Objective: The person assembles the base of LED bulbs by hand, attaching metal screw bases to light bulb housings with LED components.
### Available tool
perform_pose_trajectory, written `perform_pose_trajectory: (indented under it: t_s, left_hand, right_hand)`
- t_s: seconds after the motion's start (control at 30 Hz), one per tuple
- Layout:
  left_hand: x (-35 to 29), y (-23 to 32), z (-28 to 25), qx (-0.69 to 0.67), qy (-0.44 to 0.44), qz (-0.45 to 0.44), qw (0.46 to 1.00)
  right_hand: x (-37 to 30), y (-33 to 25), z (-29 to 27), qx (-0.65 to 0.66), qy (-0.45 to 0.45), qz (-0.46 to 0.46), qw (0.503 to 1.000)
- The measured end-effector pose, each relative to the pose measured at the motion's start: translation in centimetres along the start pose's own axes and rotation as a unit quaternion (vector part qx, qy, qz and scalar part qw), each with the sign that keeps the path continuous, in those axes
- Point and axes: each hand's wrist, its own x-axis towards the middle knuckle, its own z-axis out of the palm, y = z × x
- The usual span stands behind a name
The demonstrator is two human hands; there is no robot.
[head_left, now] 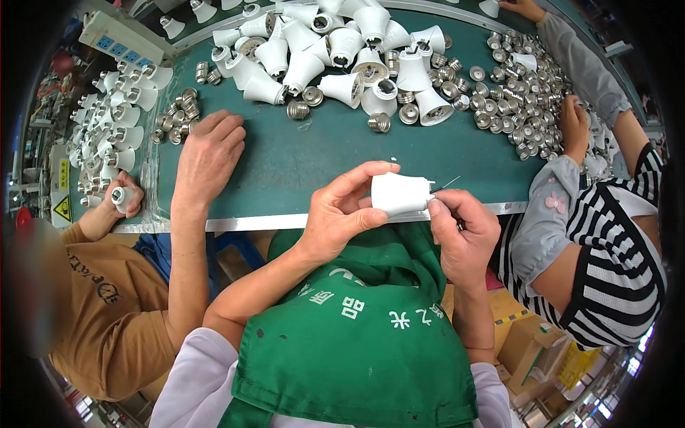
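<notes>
A white lamp-bulb housing [398, 195] lies on its side in the air, over the table's near edge. My left hand [341, 212] is closed around its wide end, with the thumb below and the fingers above. At the narrow end, my right hand [465, 232] is pinched shut, thumb and forefinger against the neck. A thin dark wire [447, 183] sticks out there, up and to the right. Something small and dark shows under the right fingers; its kind is hidden.
Ahead, white housings [303, 68] are heaped on the green table [307, 157], with metal screw caps [297, 109] among them. More caps [510, 100] pile up at right. A co-worker's hand [210, 153] rests at left near capped housings [123, 114]; another co-worker's hand [573, 128] is at right.
</notes>
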Motion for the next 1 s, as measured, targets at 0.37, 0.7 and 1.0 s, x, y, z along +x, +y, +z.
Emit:
perform_pose_trajectory:
  t_s: [0.37,0.7,1.0]
  left_hand:
    - [-0.1,-0.5,-0.3,0.012,-0.03,0.022,0.999]
    - [0.2,0.1,0.0,0.053,0.046,-0.018,0.997]
    - [0.8,2.8,0.7,0.292,0.078,0.202,0.932]
  right_hand:
    - [-0.1,0.0,-0.7,0.085,-0.042,0.099,0.991]
    - [2.2,1.0,-1.9,0.305,-0.023,0.069,0.949]
    - [1.9,2.4,-0.1,0.15,-0.008,0.057,0.987]
